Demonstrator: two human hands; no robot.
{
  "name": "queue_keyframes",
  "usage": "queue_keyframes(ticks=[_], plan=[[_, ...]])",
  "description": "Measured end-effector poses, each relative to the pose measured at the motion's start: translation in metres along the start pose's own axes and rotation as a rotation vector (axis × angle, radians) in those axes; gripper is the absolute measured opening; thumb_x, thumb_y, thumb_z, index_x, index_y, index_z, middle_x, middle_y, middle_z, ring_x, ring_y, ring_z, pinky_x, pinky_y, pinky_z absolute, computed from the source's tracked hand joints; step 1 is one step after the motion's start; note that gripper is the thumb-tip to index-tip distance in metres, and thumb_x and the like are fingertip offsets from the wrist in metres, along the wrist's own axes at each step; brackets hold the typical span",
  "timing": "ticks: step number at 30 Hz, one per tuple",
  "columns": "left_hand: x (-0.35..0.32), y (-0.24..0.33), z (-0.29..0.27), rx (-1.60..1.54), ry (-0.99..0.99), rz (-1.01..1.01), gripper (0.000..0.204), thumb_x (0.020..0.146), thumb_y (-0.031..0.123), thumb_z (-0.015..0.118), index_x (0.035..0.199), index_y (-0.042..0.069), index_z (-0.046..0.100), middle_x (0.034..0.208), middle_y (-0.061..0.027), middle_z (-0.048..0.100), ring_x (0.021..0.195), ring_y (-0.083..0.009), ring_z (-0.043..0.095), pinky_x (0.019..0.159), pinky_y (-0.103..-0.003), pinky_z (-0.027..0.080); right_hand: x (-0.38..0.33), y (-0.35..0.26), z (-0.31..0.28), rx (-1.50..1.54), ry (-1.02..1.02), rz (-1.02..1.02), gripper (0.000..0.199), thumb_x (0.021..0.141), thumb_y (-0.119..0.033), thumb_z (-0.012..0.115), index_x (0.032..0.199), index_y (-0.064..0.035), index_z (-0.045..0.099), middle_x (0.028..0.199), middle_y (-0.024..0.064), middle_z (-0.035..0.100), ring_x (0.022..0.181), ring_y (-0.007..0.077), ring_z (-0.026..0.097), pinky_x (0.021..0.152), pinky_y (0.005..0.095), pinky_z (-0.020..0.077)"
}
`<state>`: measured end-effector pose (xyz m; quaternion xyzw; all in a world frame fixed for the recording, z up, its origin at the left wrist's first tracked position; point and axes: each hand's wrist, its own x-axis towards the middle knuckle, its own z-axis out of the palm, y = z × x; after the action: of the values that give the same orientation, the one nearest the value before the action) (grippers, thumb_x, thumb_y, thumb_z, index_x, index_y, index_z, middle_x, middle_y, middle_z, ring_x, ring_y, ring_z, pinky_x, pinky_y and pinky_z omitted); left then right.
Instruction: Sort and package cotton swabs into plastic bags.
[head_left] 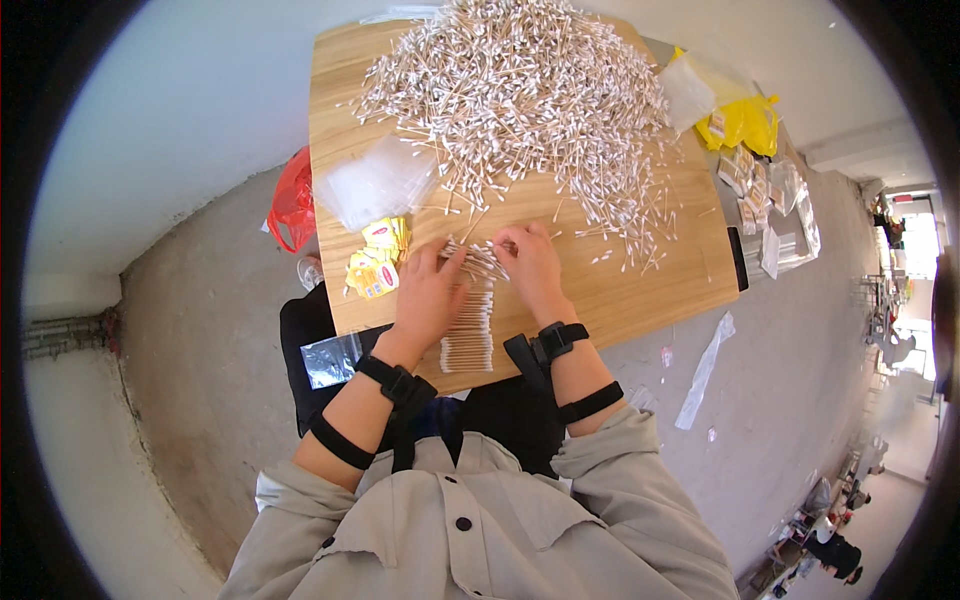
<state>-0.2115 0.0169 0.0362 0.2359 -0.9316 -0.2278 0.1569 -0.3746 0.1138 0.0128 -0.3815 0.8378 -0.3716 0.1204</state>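
A loose bunch of cotton swabs [478, 262] lies crosswise on the wooden table between my two hands. My left hand [430, 300] curls its fingers against the left ends of the bunch. At the other ends, my right hand [528, 262] pinches the swabs with thumb and fingers. Just below, nearer my body, a neat row of cotton swabs [467, 338] lies side by side, partly behind my left hand. Yellow printed cards [375, 262] sit in a loose pile left of my left hand. Beyond both hands spreads a large heap of cotton swabs [530, 90].
Clear plastic bags [378, 185] lie on the left of the table [600, 300]. A red bag [292, 205] hangs by its left edge, with a silvery packet [332, 360] near my lap. To the right are a yellow bag [745, 125] and small packs [745, 185]. Distant people work far right.
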Motion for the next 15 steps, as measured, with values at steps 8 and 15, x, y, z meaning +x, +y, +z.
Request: queue_keyframes(ticks=[8,15], plan=[[-0.006,-0.009,0.002,-0.178,0.032,0.027,0.046,0.075,0.008,0.068,0.12,0.003,0.057,0.124,-0.0144,0.053,0.113,-0.0332,0.05,0.098,-0.042,0.041,0.008,0.042,-0.025,0.438,0.083,0.287,0.017,0.084,-0.011,0.064,0.1,-0.0053,0.068,0.101,0.0067,0.063,0.077,0.0137,0.06,0.068,0.0289,0.049],[-0.004,-0.011,-0.009,-0.106,0.026,-0.017,0.049,0.074,0.008,0.07,0.121,0.004,0.057,0.117,-0.0143,0.054,0.108,-0.0336,0.051,0.095,-0.042,0.042,-0.015,0.038,-0.038,0.148,0.389,0.198,0.038,0.08,-0.012,0.069,0.116,-0.0051,0.06,0.102,0.0123,0.06,0.086,0.0219,0.061,0.074,0.0334,0.0495]])
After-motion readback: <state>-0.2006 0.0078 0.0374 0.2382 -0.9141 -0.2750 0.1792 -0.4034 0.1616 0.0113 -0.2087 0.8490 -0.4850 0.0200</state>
